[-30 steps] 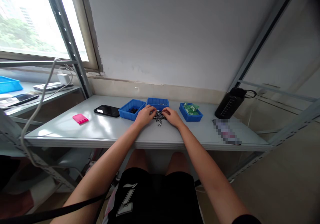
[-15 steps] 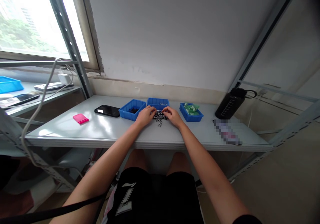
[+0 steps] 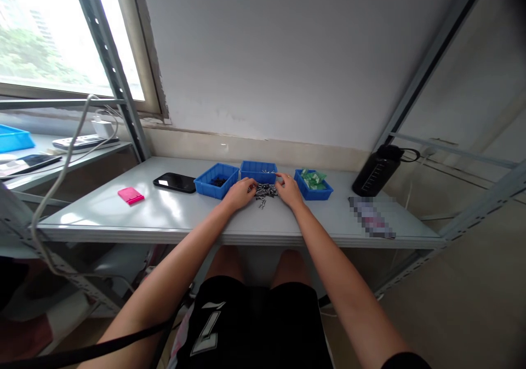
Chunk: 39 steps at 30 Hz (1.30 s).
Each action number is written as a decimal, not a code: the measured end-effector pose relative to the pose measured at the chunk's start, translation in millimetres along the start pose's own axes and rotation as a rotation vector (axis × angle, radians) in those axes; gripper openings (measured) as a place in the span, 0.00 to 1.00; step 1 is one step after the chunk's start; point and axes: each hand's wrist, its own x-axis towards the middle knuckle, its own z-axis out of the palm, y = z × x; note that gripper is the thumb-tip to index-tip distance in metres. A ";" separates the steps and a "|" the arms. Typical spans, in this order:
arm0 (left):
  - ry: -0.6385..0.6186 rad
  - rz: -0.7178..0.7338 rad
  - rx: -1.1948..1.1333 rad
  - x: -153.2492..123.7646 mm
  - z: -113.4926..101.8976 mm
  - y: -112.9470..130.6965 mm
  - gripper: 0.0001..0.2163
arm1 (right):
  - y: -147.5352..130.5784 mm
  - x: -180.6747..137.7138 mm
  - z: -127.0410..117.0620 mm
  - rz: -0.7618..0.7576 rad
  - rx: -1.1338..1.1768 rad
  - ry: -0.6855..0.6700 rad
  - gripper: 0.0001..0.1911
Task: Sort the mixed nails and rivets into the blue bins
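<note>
A loose pile of small metal screws [image 3: 266, 190] lies on the table between my hands. My left hand [image 3: 240, 194] rests at the pile's left side, fingers curled together; whatever they pinch is too small to make out. My right hand [image 3: 289, 190] is at the pile's right, its index finger stretched toward the front right corner of the back blue bin [image 3: 258, 175], thumb apart below. A few silvery pieces lie in that bin. Beside my left hand stands a blue bin [image 3: 208, 189] with dark small parts. Right of my right hand, another blue bin [image 3: 318, 194] holds green packets [image 3: 314, 179].
A black phone [image 3: 175, 182] and a pink case [image 3: 131, 195] lie on the left of the table. At the right are a black bottle [image 3: 376, 172] and a blurred-out item [image 3: 372, 216]. A white cable [image 3: 61, 182] hangs by the left shelf post.
My right hand has lifted away from the pile, up and to the right toward the back bin, and its fingers have spread. The left hand stays at the pile.
</note>
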 end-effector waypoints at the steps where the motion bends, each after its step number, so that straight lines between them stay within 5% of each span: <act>1: -0.015 0.013 0.003 0.0 0.2 0.5 0.13 | 0.7 0.1 0.2 0.000 -0.015 0.006 0.17; 13: -0.090 0.092 0.027 -2.4 -1.1 3.0 0.13 | 3.9 -0.6 6.3 -0.081 -0.003 -0.081 0.21; 24: -0.185 0.119 0.028 -2.5 -3.1 2.9 0.12 | 14.8 5.5 3.2 0.052 0.027 0.053 0.17; 39: -0.321 0.128 -0.014 -3.9 -3.7 4.5 0.12 | 12.6 4.2 1.2 0.099 0.091 -0.045 0.16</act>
